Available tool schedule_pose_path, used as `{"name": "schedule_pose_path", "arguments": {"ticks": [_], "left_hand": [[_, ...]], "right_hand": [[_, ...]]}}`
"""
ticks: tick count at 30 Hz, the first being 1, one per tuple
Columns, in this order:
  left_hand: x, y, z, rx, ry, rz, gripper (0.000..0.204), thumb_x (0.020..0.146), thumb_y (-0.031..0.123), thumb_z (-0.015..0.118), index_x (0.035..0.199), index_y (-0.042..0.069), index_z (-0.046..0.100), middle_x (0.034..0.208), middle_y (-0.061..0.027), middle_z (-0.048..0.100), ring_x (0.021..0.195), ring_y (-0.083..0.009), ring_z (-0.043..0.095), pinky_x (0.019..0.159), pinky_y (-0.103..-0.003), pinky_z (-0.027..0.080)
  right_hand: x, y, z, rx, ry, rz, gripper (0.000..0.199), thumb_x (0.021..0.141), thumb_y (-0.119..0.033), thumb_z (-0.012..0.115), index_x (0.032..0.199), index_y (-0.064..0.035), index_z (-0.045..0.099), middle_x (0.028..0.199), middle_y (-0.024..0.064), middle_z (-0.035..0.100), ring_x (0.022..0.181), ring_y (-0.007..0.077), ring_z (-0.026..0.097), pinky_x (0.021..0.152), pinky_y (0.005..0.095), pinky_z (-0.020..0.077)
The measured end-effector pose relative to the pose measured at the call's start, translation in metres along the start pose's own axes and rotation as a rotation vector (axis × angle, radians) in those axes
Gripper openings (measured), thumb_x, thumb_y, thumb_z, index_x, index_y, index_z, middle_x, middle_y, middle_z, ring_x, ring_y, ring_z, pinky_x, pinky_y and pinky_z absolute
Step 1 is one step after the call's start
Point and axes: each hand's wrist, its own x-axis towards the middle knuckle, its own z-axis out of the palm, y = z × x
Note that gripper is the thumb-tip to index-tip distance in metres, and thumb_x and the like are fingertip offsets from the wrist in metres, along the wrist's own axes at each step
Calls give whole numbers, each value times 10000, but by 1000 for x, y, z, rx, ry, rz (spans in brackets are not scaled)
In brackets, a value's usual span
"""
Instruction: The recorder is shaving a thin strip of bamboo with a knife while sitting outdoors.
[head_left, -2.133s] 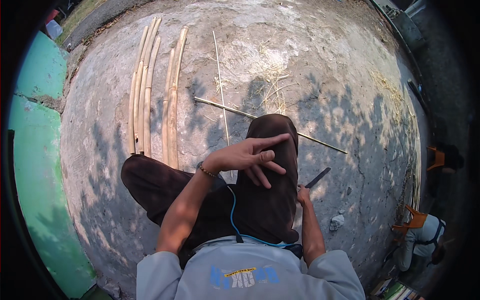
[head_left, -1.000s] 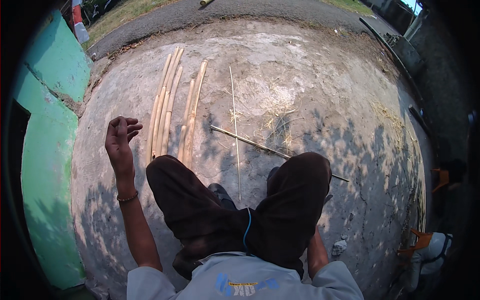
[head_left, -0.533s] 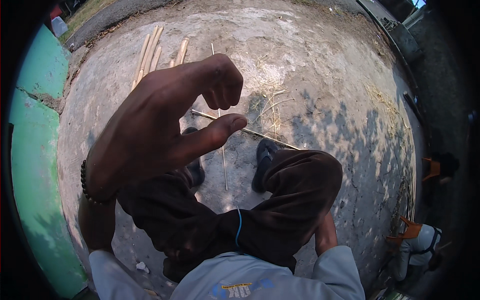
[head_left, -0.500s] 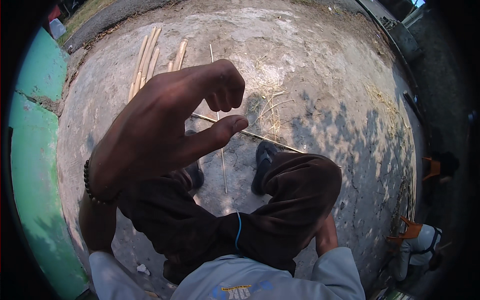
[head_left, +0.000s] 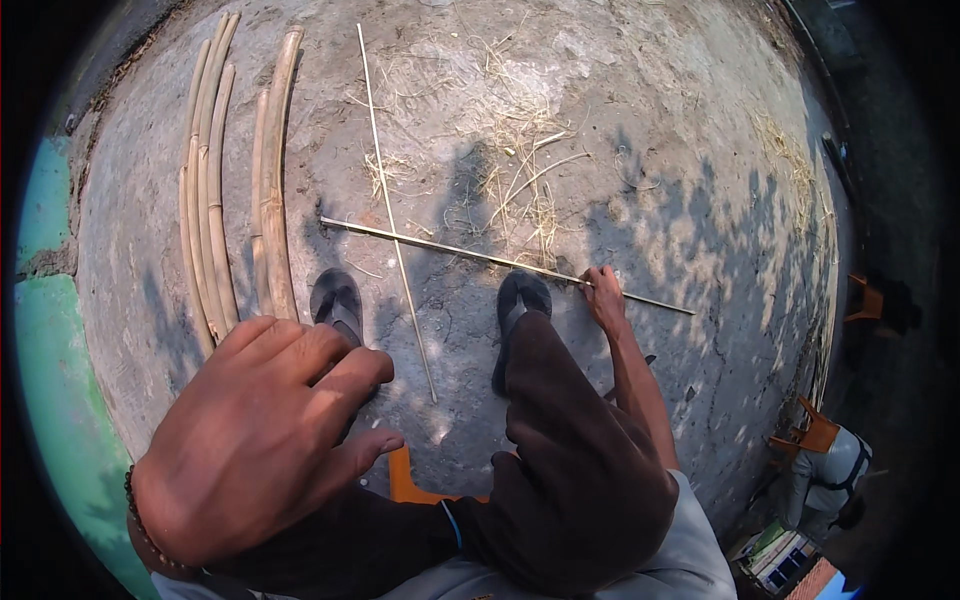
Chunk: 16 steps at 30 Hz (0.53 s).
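Note:
My right hand (head_left: 604, 297) reaches down past my right knee, fingers closed on a thin bamboo strip (head_left: 440, 246) that lies crosswise on the ground in front of my feet. A second thin bamboo strip (head_left: 378, 150) runs lengthwise and crosses the first one left of the middle. My left hand (head_left: 275, 430) is raised close to the view above my left leg. Its fingers are loosely curled, the thumb stands apart from them, and nothing shows in it. A beaded bracelet circles that wrist.
Several bamboo poles (head_left: 215, 170) lie at the left. Pale shavings (head_left: 530, 200) are scattered ahead of my shod feet. An orange seat part (head_left: 402, 475) shows between my legs. A green wall (head_left: 50, 370) borders the left. Another person (head_left: 838, 480) is at the lower right, beside an orange chair.
My right hand has come out from behind my right leg and taken hold of the crosswise strip. My left hand has dropped lower and left. The view has tilted, showing more of the poles.

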Motion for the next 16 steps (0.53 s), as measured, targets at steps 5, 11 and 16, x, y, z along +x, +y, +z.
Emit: {"name": "schedule_pose_path", "arguments": {"ticks": [5, 11, 16], "left_hand": [[-17, 15, -6, 70, 174, 66, 387, 843, 291, 702, 1108, 34, 587, 1036, -160, 617, 987, -347, 588, 896, -415, 451], [-22, -11, 11, 116, 432, 81, 371, 877, 317, 686, 1115, 56, 571, 910, -138, 627, 870, -323, 626, 800, -425, 491], [-26, -49, 7, 140, 476, 58, 365, 916, 345, 656, 1131, 70, 546, 893, -155, 627, 856, -317, 631, 766, -418, 493]], "right_hand": [[11, 4, -1, -160, 22, -143, 111, 886, -123, 618, 987, -92, 649, 1001, 119, 551, 969, 331, 544, 839, 445, 435], [19, -64, -86, -254, 212, -278, 118, 922, -121, 572, 991, -114, 667, 981, 76, 573, 984, 299, 512, 845, 447, 402], [5, -143, -206, -450, 366, -375, 152, 951, -179, 541, 1005, -132, 675, 1026, 64, 584, 1010, 286, 496, 879, 474, 368]]}}
